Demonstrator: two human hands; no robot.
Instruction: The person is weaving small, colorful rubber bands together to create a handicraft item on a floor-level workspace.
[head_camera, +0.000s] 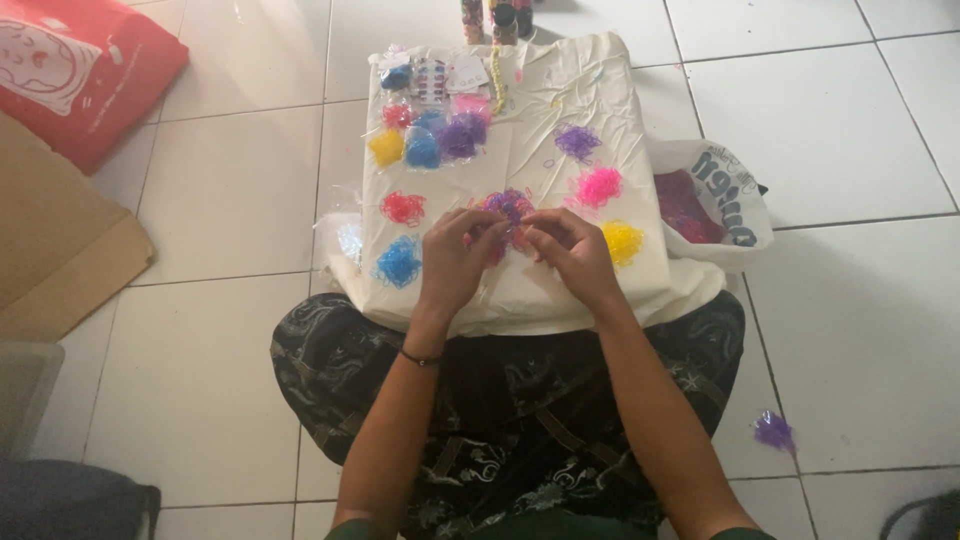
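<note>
The left hand (455, 255) and the right hand (570, 250) meet over the middle of a cream cloth (560, 285), fingers curled inward and pinching at a small mixed-colour bundle of loom bands (510, 208). The bundle sits between the fingertips of both hands, partly covered by them; whether each hand truly grips it or only touches it is hard to tell from this height, though both look closed narrowly upon it. A dark band circles the left wrist.

Around the hands lie loose heaps of tiny bands on the cloth: a red heap (403, 208) and a blue heap (399, 262) to the left, a yellow heap (622, 241) just beside the right hand, a pink heap (599, 186) and a purple heap (577, 142) farther up. Near the far edge, small clear packets of coloured bands (430, 135) cluster together.

To the right of the cloth a white plastic bag (725, 190) lies open with dark red contents. A purple tuft (774, 431) rests on the tiled floor (230, 190), well apart. A red bag (75, 70) lies at the upper left.
</note>
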